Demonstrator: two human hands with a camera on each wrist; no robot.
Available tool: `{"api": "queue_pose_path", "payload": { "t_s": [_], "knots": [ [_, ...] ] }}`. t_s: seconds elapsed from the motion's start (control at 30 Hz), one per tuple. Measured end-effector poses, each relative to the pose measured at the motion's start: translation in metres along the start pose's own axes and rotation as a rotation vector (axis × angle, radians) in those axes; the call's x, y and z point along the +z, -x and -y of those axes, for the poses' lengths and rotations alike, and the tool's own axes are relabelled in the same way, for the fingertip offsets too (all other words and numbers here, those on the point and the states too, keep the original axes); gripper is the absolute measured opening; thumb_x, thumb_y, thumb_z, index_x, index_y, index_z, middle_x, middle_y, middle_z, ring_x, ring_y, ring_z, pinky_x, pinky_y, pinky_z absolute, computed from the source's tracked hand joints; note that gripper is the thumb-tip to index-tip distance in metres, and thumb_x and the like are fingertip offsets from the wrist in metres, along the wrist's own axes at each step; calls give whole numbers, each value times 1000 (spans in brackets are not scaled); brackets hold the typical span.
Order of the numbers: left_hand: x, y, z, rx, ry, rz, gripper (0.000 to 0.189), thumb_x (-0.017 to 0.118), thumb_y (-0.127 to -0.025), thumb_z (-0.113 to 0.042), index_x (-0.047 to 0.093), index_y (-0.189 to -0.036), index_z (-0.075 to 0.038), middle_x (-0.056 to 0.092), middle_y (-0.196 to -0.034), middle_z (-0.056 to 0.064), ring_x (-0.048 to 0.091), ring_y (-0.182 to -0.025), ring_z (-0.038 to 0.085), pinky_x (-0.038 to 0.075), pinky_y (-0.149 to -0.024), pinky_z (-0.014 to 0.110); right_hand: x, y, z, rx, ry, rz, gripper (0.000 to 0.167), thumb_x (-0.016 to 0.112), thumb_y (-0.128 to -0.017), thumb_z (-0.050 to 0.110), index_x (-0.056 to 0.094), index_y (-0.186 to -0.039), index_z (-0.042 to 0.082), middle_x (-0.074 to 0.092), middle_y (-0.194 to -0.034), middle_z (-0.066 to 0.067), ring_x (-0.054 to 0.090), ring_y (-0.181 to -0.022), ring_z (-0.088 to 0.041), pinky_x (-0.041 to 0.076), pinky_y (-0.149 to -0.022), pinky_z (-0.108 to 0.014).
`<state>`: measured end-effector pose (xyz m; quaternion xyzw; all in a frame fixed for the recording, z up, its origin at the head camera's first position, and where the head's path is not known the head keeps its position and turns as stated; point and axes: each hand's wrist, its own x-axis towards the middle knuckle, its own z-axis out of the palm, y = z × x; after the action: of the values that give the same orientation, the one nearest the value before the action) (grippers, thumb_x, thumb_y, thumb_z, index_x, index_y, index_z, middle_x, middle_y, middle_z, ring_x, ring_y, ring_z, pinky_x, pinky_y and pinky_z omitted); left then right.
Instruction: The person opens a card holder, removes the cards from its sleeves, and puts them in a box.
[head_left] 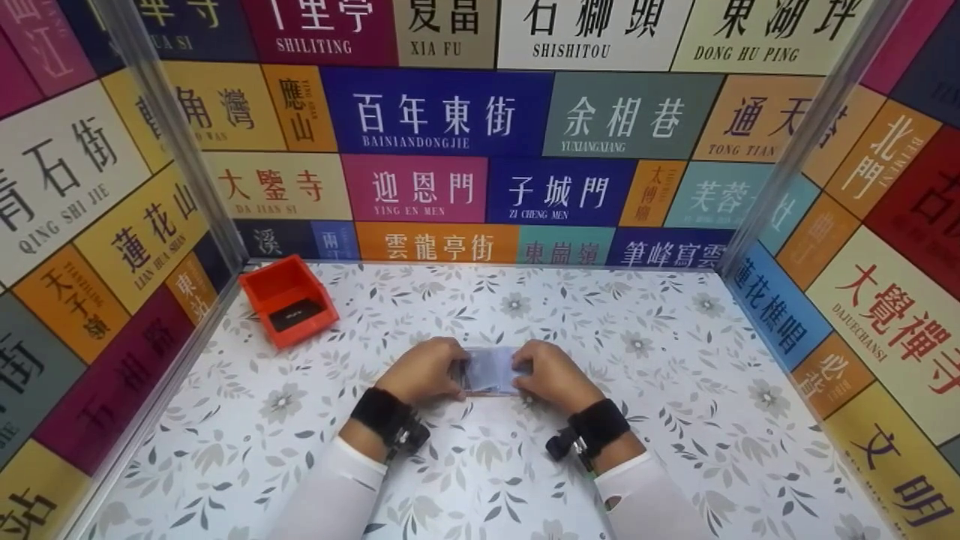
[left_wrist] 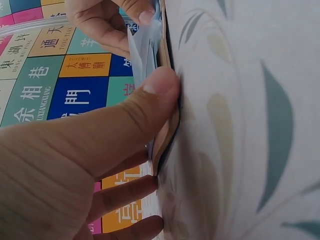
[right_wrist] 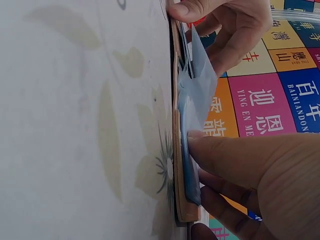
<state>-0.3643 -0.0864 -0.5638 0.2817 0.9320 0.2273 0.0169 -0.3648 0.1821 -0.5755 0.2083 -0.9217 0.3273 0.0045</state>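
An open card holder [head_left: 489, 373] with clear plastic sleeves lies on the table between both hands in the head view. Its brown cover [right_wrist: 187, 212] and the bluish sleeves [right_wrist: 204, 70] show from the side in the right wrist view. My left hand [head_left: 427, 369] grips the left end, with the thumb on the inner edge of the cover. The right hand [head_left: 561, 375] pinches the right end, its thumb pressing the stacked sleeves. Between the hands, one sleeve stands raised at a slant. Some fingertips are hidden behind the holder.
An open red box [head_left: 289, 300] with a flat black item [head_left: 295, 314] inside stands at the back left. Panels with colourful street-name signs [head_left: 442, 112] enclose the flower-patterned table [head_left: 465, 480] at the back and both sides.
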Motion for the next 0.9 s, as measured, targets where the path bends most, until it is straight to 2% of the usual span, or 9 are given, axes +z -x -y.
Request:
{"api": "queue_pose_path", "payload": {
  "t_s": [0.13,0.4,0.6,0.7,0.9],
  "knots": [
    [0,0,-2,-1,19,7,61,94,-62,-31,73,-118,-20,71,-103,-1,61,-90,15,51,-86,35,-1,0,0,16,-5,6,25,85,-74,11,75,-97,9,71,-103,-6,66,-100,-23,52,-97,-41],
    [4,-1,-5,13,16,-4,44,86,-75,-36,75,-114,-20,72,-105,-2,63,-92,16,51,-88,36,0,0,0,33,-14,9,25,85,-75,11,75,-99,9,70,-103,-6,66,-100,-23,52,-97,-41],
    [8,-3,-5,30,37,-14,35,87,-73,-31,77,-105,-19,72,-99,-2,64,-90,18,51,-85,35,-1,1,2,33,-11,15,25,84,-76,13,75,-99,10,70,-103,-5,65,-100,-22,52,-97,-41],
    [9,-3,-6,49,23,-15,34,87,-73,-29,78,-104,-20,72,-97,-2,63,-89,16,51,-83,34,-3,1,5,41,24,15,23,83,-79,14,76,-100,11,70,-104,-5,65,-102,-22,52,-96,-41],
    [9,-4,-4,38,29,-25,37,89,-72,-26,78,-106,-21,72,-96,-3,63,-87,15,52,-82,33,-6,-1,24,20,103,-37,13,76,-86,16,75,-98,11,65,-104,-4,64,-101,-24,52,-93,-39]
  ]
}}
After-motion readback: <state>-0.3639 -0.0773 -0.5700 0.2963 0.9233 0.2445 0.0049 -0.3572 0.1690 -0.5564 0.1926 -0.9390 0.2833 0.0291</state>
